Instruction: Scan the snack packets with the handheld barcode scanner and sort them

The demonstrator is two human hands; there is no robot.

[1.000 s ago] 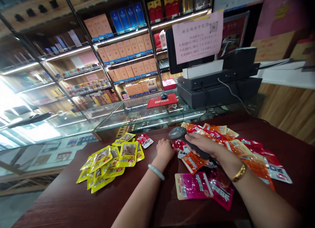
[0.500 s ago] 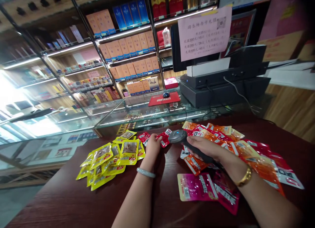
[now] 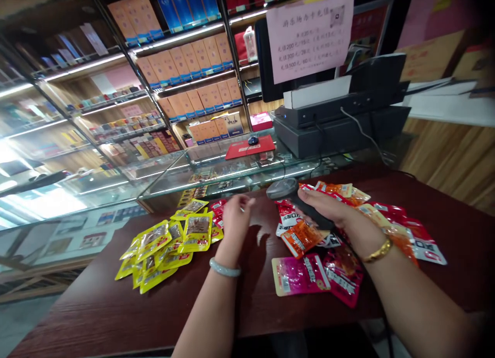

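Note:
A dark handheld barcode scanner (image 3: 284, 188) is gripped in my right hand (image 3: 323, 206), its head pointing left above the table. My left hand (image 3: 236, 213) hovers over the tabletop with loosely bent fingers, a little apart, and nothing shows in them. Just left of it lies a red packet (image 3: 218, 209), partly hidden by the hand. Farther left is a heap of yellow snack packets (image 3: 197, 229). Below the scanner are an orange packet (image 3: 301, 238) and a magenta packet (image 3: 299, 275). A darker pink packet (image 3: 344, 278) lies beside these, under my right forearm.
More red and orange packets (image 3: 390, 224) spread right of my right hand. Behind the brown table (image 3: 154, 316) stands a glass counter (image 3: 232, 177) with a mouse (image 3: 252, 140) on a red pad. A black cash drawer (image 3: 332, 136) and a monitor with a pink sign (image 3: 311, 35) stand there.
My left hand has let go of a red packet and lifted slightly off the table. The scanner stays in my right hand. The view has shifted, so the scene sits higher and farther left.

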